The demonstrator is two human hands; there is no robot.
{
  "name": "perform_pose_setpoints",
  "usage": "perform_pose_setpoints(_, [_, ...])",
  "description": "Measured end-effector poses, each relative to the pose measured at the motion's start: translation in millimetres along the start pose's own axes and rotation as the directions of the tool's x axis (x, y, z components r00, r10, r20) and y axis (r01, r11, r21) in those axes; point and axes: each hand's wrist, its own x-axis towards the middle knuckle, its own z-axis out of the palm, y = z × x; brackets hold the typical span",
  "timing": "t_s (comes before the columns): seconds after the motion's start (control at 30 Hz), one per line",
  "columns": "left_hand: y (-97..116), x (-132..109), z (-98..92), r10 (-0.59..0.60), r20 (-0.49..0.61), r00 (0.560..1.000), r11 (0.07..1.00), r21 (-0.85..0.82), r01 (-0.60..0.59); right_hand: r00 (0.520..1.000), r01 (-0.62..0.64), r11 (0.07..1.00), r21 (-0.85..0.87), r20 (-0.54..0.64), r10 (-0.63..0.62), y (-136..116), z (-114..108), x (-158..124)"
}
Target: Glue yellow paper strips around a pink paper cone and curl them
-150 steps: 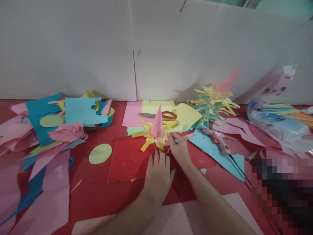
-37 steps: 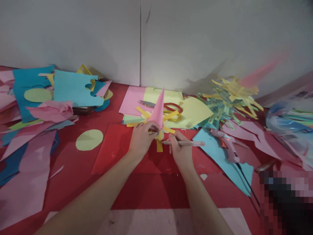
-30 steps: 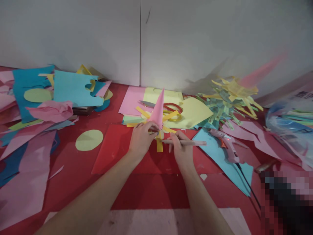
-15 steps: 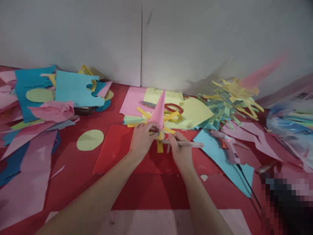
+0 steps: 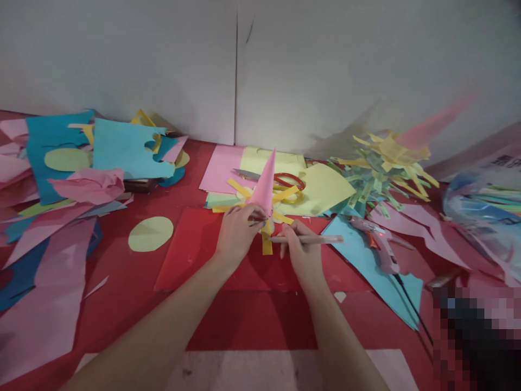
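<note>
Leftward lies a pale green circle (image 5: 150, 234); next, the left hand (image 5: 236, 234) curls its fingers at the base of a pink cone (image 5: 265, 185) standing among yellow strips (image 5: 267, 244); whether they pinch it, one cannot tell. Rightward, the right hand (image 5: 304, 252) grips a pen (image 5: 319, 239), near a glue gun (image 5: 381, 248).

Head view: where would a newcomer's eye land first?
Probably on the pink cone near the middle, pointing up among yellow strips, with the left hand by its base and a pen in the right hand. Next, the fringed paper figure farther right, bearing a tilted pink spike.
</note>
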Motion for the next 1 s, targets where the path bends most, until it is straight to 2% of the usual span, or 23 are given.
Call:
perform_pose_setpoints(0.17, [0.5, 0.3, 0.0, 0.022, 0.005, 1.0, 1.0, 0.012, -0.022, 1.0, 0.011, 0.997, -0.082, 0.007, -0.011, -2.8, 1.4, 0.3])
perform_pose_setpoints(0.3, [0.2, 1.0, 0.0, 0.026, 0.004, 1.0, 1.0, 0.016, -0.026, 1.0, 0.005, 0.998, -0.062, 0.024, -0.004, -1.5, 1.6, 0.6])
perform_pose_setpoints(0.47, [-0.8, 1.2, 0.5, 0.006, 0.016, 1.0, 1.0, 0.006, -0.006, 1.0, 0.004, 1.0, 0.007, -0.015, -0.004, -1.3, 0.7, 0.2])
perform_pose_setpoints(0.73, [3.3, 0.1, -1.9, 0.028, 0.0, 1.0, 0.998, 0.052, -0.028, 1.0, 0.022, 0.994, -0.111, -0.011, -0.023, -4.6, 1.2, -0.6])
perform_pose_setpoints(1.0, [0.4, 0.6, -1.0, 0.029, 0.011, 1.0, 0.999, 0.036, -0.029, 0.997, -0.057, 0.998, -0.005, -0.059, 0.056, -1.9, 2.4, 0.6])
